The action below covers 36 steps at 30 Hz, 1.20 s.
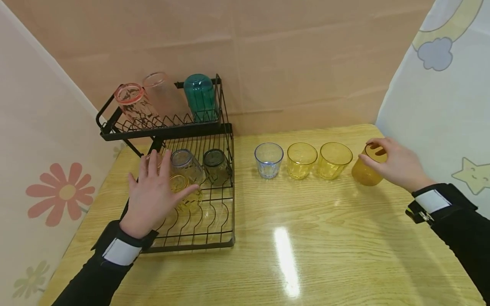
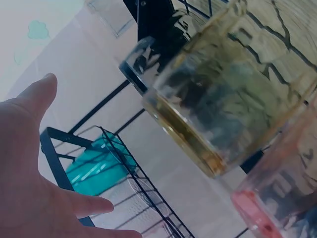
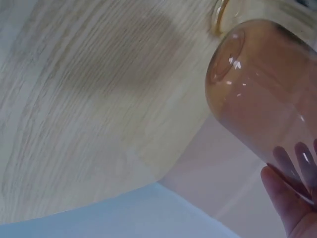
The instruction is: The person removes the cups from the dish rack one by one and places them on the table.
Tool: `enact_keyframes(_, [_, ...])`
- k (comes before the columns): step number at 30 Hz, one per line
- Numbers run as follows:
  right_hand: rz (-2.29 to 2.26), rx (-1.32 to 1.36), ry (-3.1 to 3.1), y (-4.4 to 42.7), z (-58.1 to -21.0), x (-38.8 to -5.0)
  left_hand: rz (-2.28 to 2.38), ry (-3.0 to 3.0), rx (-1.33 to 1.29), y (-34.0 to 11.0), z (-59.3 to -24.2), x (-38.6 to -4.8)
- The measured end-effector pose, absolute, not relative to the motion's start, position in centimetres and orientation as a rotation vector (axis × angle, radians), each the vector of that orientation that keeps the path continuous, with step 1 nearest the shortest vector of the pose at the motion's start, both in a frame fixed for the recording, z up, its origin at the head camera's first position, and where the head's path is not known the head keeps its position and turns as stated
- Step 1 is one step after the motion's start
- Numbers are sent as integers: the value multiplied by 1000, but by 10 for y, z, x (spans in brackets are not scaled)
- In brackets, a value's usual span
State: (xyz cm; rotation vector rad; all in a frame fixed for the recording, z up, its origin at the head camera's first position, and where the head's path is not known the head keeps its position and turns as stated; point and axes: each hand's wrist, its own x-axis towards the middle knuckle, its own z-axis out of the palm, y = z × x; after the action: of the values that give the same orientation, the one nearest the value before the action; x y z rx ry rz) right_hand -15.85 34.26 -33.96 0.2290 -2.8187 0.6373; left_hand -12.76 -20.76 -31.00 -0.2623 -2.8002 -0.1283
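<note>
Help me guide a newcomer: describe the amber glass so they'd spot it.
On the wooden table, find the black rack. To its right, past the blue-rimmed glass and two yellow glasses, the right hand holds the amber glass. Its darker, orange-brown colour sets it apart from them.

The pale-yellow, wood-grained table [image 1: 325, 238] carries a black two-tier wire rack [image 1: 191, 246]; at its right stand a transparent blue-rimmed cup [image 1: 269, 161], a yellow transparent cup [image 1: 301, 161] and another yellow cup [image 1: 334, 161].
</note>
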Motion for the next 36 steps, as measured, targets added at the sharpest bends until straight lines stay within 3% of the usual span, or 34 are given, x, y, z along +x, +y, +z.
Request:
enact_keyframes(11, [585, 38, -2827, 354, -367, -188, -168, -2832, -201, -223, -314, -128])
enact_keyframes(25, [559, -66, -2854, 352, -380, -197, -154, -2802, -86, -250, -316, -132])
enact_keyframes(36, [511, 122, -2884, 333, -361, -199, -156, -2896, -78, -247, -318, -134])
